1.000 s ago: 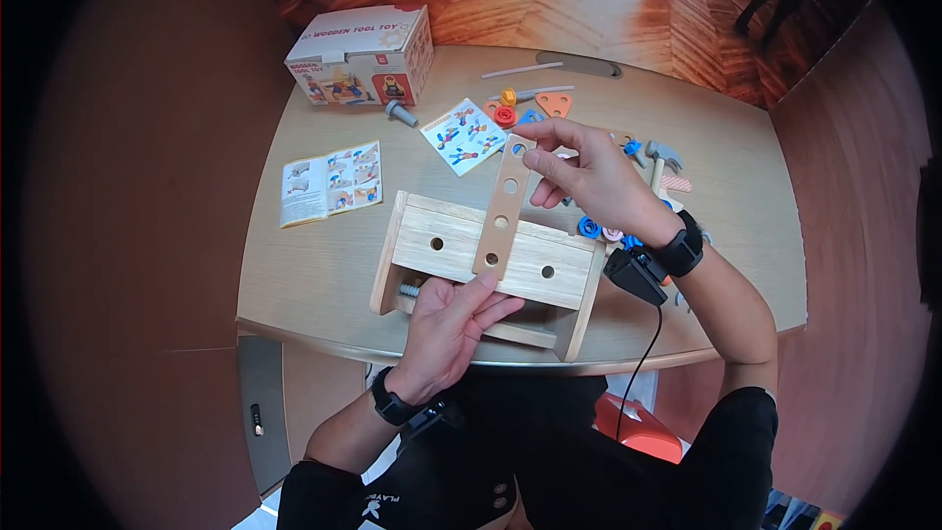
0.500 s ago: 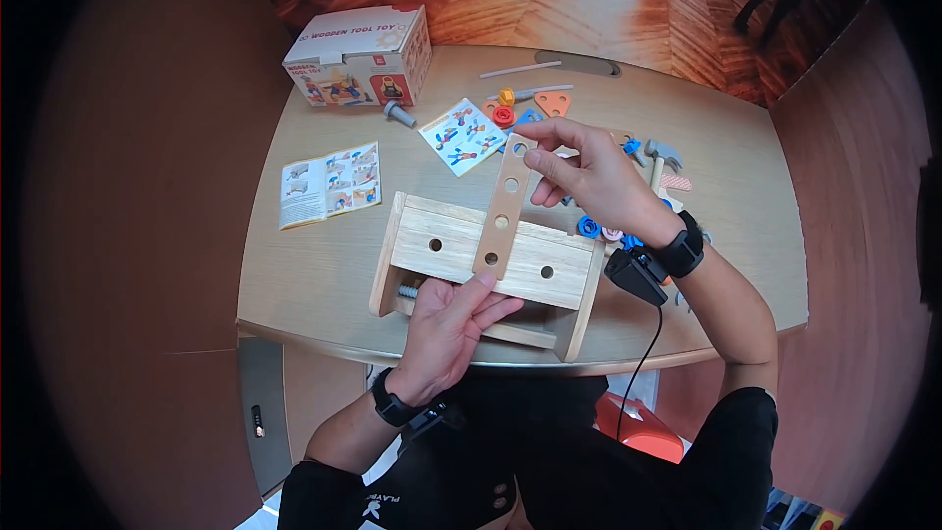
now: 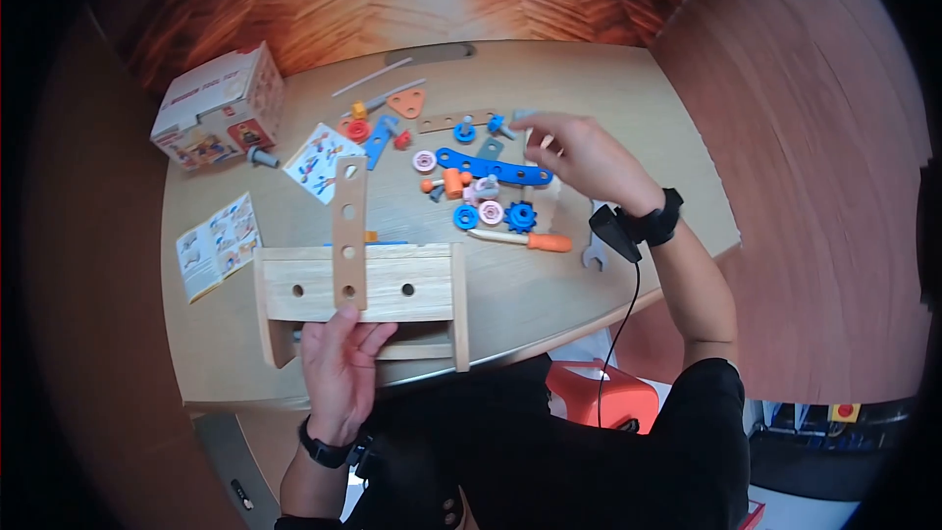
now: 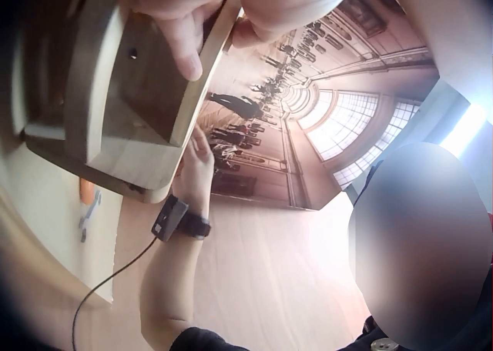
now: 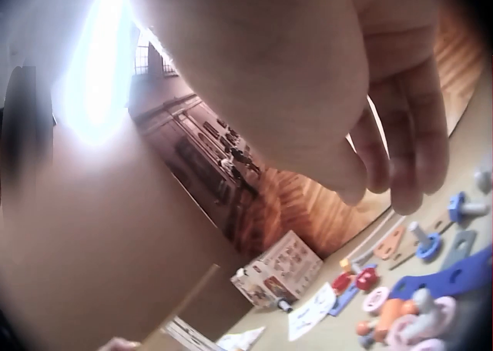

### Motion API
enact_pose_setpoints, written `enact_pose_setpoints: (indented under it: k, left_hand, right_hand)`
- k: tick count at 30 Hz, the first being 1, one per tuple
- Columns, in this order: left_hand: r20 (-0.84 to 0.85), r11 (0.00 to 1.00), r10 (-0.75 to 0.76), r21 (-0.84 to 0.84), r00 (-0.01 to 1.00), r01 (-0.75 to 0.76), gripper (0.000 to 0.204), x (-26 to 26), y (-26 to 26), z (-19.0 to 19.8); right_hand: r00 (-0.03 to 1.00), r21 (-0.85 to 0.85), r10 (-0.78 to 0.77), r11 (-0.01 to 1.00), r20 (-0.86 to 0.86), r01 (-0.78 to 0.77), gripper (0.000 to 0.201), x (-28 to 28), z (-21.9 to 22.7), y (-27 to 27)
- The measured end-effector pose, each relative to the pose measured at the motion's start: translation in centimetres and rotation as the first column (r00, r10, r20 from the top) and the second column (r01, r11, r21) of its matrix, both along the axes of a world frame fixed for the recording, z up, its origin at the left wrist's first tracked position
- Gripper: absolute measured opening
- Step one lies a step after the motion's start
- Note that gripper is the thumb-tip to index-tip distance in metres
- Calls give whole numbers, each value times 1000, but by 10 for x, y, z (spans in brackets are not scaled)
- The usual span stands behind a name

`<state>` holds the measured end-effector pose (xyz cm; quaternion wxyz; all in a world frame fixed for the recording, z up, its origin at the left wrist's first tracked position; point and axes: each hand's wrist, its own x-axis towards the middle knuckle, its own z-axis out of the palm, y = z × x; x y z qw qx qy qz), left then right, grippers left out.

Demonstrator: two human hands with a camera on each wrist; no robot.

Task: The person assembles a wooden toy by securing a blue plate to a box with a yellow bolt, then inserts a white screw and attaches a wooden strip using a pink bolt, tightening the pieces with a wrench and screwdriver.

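A tan wooden strip with several holes (image 3: 348, 231) stands against the front of a small wooden toy workbench (image 3: 427, 270). My left hand (image 3: 339, 368) pinches the strip's lower end to the workbench panel, thumb in front and the other fingers beneath. In the left wrist view, fingers of the left hand (image 4: 269, 5) reach around the panel's edge. Above the loose parts at the right is my right hand (image 3: 589, 167), its fingers relaxed and holding nothing. Close below it are a blue curved strip (image 3: 491, 167) and a blue bolt (image 3: 500, 126).
Pink and blue wheels, an orange-handled screwdriver (image 3: 548, 242) and a grey wrench (image 3: 595, 253) lie to the right. Two instruction sheets, one a folded leaflet (image 3: 218, 245), a grey bolt (image 3: 262, 157) and a toy box (image 3: 221, 103) are on the left. A cable (image 3: 616, 353) hangs from the right wrist.
My right hand has let go of the strip's upper end and moved right over the loose parts. The left hand keeps its hold, and the head view has turned right.
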<state>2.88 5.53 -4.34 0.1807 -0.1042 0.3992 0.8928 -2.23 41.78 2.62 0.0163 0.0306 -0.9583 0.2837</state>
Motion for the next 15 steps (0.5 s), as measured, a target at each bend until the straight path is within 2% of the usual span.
enact_pose_setpoints:
  k: [1, 3, 5, 8, 12, 15]
  left_hand:
    - [-1, 1000, 17, -16, 1000, -17, 20, 0, 0, 0]
    - [-3, 1000, -9, -14, 1000, 9, 19, -1, -1, -1]
    - [-1, 1000, 14, -19, 1000, -14, 21, -1, -2, -2]
    - [-6, 999, 29, -30, 1000, -29, 20, 2, -2, -2]
    - [-19, 999, 29, -13, 999, -29, 22, 2, -3, -3]
    - [-27, 999, 34, -14, 999, -34, 25, 4, -2, -2]
  right_hand:
    - [1000, 5, -18, 1000, 2, 18, 37, 8, -11, 6]
    - [996, 238, 76, 969, -49, -62, 34, 24, -29, 13]
    - [998, 191, 53, 980, -14, -49, 31, 36, -37, 7]
    - [991, 145, -12, 989, 132, -7, 35, 39, -53, 1]
    - [993, 191, 43, 979, 112, -64, 34, 36, -69, -4]
    - [986, 211, 41, 975, 159, -75, 33, 33, -74, -4]
